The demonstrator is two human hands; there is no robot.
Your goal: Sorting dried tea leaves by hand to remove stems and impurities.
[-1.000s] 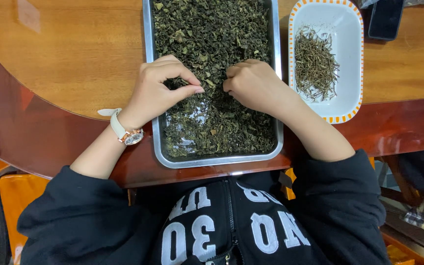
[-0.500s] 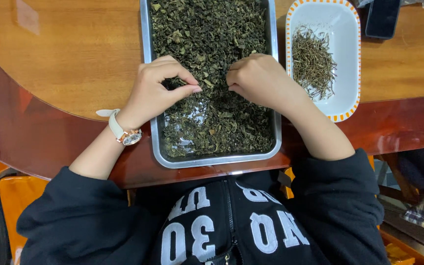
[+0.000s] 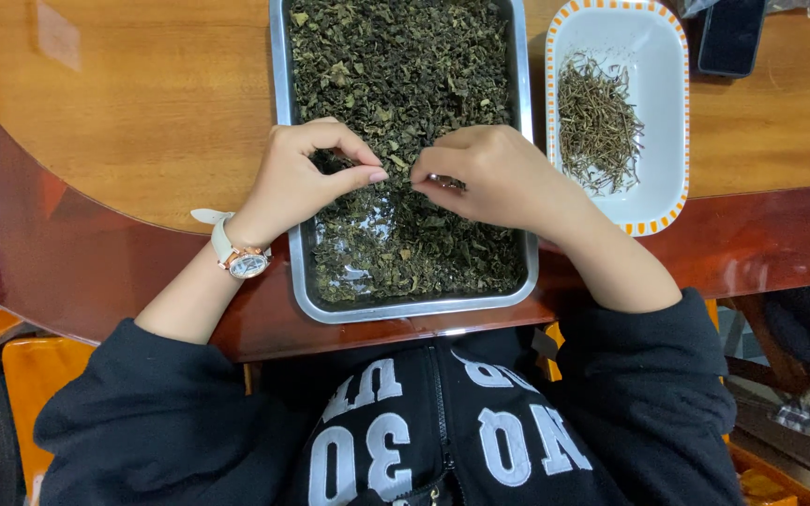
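A rectangular metal tray [image 3: 282,122] rests on the wooden desk [image 3: 142,103], filled with dried dark-green tea leaves [image 3: 396,66]. Both hands work over the tray's middle section, directly above the leaves.

Left hand [image 3: 297,183]: positioned over the tray's left rim, thumb and forefinger curled toward each other in a loose pinch, the tips not quite meeting. Whether a leaf fragment sits between them cannot be determined. A wristwatch [image 3: 241,260] with a pale strap is on this wrist.

Right hand [image 3: 494,173]: positioned right of tray centre, fingers closed in a pinch near the leaf surface, fingertips pointing toward the left hand. A small fragment appears to be held; its kind cannot be determined.

A white oblong dish [image 3: 663,112] with an orange-marked rim stands just beside the tray's right edge, containing thin tea stems [image 3: 597,117]. A dark phone [image 3: 731,36] lies beyond the dish.
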